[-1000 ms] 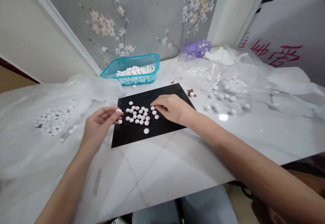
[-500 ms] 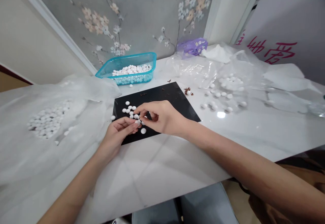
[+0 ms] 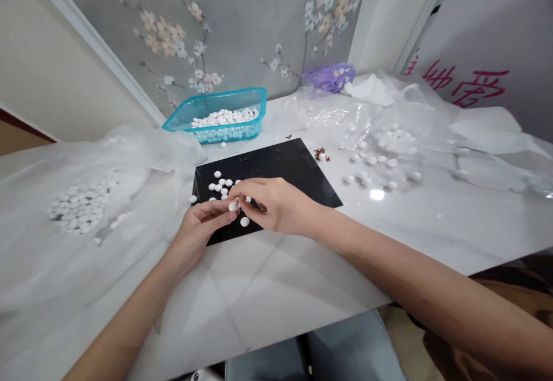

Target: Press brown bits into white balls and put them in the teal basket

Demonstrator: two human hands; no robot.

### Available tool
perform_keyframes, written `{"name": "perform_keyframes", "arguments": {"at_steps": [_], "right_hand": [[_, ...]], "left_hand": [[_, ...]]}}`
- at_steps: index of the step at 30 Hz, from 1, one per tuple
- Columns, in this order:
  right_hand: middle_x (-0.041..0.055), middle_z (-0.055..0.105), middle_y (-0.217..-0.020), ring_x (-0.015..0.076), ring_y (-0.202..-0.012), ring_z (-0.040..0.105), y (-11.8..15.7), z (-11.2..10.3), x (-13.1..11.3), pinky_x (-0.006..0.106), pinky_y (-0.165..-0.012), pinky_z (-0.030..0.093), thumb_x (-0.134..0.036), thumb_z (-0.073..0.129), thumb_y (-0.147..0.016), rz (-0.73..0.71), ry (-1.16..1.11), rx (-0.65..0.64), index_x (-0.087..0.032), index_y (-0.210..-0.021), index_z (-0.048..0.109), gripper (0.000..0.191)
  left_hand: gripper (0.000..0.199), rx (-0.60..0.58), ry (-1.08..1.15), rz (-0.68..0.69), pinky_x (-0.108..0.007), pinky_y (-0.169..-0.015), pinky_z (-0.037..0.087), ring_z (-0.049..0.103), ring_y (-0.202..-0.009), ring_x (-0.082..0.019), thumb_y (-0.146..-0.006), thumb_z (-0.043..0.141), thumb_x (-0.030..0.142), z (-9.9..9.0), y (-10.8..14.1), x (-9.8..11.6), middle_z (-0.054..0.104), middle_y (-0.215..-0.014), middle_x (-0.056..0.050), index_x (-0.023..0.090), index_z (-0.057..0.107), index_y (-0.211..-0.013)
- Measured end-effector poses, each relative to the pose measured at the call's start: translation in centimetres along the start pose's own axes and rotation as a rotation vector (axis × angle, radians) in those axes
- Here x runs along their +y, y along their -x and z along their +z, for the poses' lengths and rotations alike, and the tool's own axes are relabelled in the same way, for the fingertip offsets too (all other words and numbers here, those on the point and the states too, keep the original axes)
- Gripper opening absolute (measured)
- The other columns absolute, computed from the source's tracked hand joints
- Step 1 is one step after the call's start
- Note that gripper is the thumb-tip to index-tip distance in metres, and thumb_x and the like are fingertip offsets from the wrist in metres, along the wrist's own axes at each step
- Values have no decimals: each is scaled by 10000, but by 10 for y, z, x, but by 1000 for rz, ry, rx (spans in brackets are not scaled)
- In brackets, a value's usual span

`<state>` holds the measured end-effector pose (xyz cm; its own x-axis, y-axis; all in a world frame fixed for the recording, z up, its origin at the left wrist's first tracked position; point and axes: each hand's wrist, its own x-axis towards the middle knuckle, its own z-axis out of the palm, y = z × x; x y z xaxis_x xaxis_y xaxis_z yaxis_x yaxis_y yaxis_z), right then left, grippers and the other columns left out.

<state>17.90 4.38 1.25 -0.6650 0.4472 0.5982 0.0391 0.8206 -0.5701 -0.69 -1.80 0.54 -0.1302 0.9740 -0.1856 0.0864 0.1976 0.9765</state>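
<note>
A white pellet sits at the fingertips of the left hand, which lies palm up and half curled, holding it just above the black mat. The right hand bends over it, its fingers curved down and meeting the left hand's fingertips; they hide the spot, so whether they grip anything cannot be told. More pellets lie loose on the black mat around the hands, one near its left edge. Behind the mat, on the white marble table, a teal plastic basket holds a heaped layer of the same pellets. To the left, a translucent plastic bag shows a dense patch of pellets. To the right, a clear plastic bag has more pellets spread across it, inside or on top, impossible to say. Brown bits lie on the table just beyond the mat.
</note>
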Motion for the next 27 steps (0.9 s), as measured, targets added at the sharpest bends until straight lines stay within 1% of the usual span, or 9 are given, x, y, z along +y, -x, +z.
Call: {"name": "perform_keyframes", "arguments": {"at_steps": [4,7,9,12,17,22,27], "right_hand": [[26,605,-866,93,-667,507,-1,-1,-2,193,-607,379,-99,428,-829,7,-11,13,-166,-929,523,153],[26,595,-851,96,-672,504,-1,-2,-1,192,-602,377,-99,437,-819,5,-3,35,-167,-919,520,147],[29,591,-844,99,-676,504,-1,-2,0,193,-601,378,-96,436,-813,7,4,51,-163,-919,519,150],[33,592,-851,100,-685,510,-1,-2,0,193,-602,379,-86,436,-807,6,4,62,-159,-922,515,157],[36,593,-863,96,-685,518,-1,-1,-1,193,-594,376,-87,431,-821,10,-17,52,-155,-917,509,140],[39,598,-886,99,-683,519,-1,0,-2,200,-586,371,-110,422,-842,36,-11,20,-157,-928,506,130],[47,604,-963,103,-728,533,0,2,-1,204,-601,370,-111,386,-865,34,23,-25,-159,-983,489,163]], "left_hand": [[213,1,-43,22,-271,-760,498,638,-782,-168,-594,782,293,1,1,0,708,-812,-28,211,696,-771],[228,-11,-32,26,-284,-792,497,650,-812,-176,-599,781,265,2,1,1,706,-833,-26,204,652,-777],[246,-7,-10,23,-285,-798,498,651,-814,-175,-595,784,255,2,2,2,704,-839,-25,201,637,-785],[246,2,7,14,-267,-774,501,643,-780,-158,-595,786,265,3,2,4,700,-824,-21,202,657,-795],[236,2,8,5,-248,-764,496,634,-771,-146,-597,786,282,4,3,4,703,-817,-17,222,707,-812],[218,-12,2,13,-240,-762,492,631,-791,-146,-612,780,260,2,2,1,704,-825,-15,232,714,-818],[161,-54,-27,19,-214,-688,485,611,-703,-120,-636,766,261,0,1,-1,686,-739,-5,223,712,-783]]}}
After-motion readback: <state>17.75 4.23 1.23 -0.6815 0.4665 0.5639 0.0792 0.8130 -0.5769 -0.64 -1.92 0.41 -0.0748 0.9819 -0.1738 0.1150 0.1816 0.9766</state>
